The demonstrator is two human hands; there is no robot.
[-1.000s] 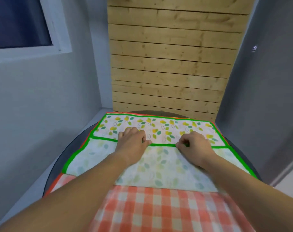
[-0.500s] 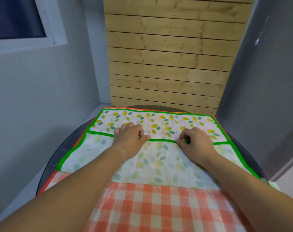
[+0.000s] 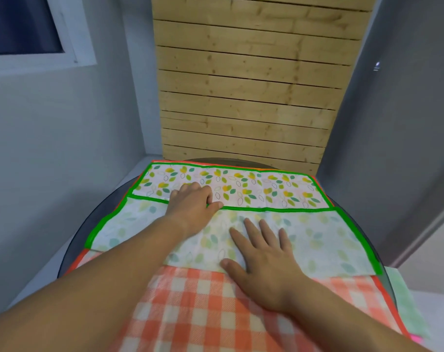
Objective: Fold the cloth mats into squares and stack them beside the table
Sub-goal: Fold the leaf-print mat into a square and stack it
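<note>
Green-bordered leaf mat (image 3: pixel 254 189): lies across the round worktop (image 3: pixel 71 247), on top of an orange checked mat (image 3: pixel 190 301). Its near part is turned over onto itself, so the pale underside faces up. The flap's green edge runs straight across the mat, just short of the far printed strip.
Left grip (image 3: pixel 193 207): a bare hand with fingers curled, knuckles up. It sits on the flap's green edge left of centre. The thumb tip meets the curled fingers at that edge and appears to pinch it.
Right grip (image 3: pixel 261 252): a bare hand fully open, fingers straight and spread. It presses flat on the pale flap, nearer the person than the left. The thumb and heel of the palm lie over the flap's near edge, touching the orange checked mat.
Orange checked mat: spread under the leaf mat, with its orange border showing past the leaf mat at the far and left edges.
Beside the worktop: a pale green cloth (image 3: pixel 403 301) lies low on the right, blurred.
Backdrop: wooden slats (image 3: pixel 241 97) straight ahead, grey walls on both sides, and a window (image 3: pixel 25 29) at upper left.
</note>
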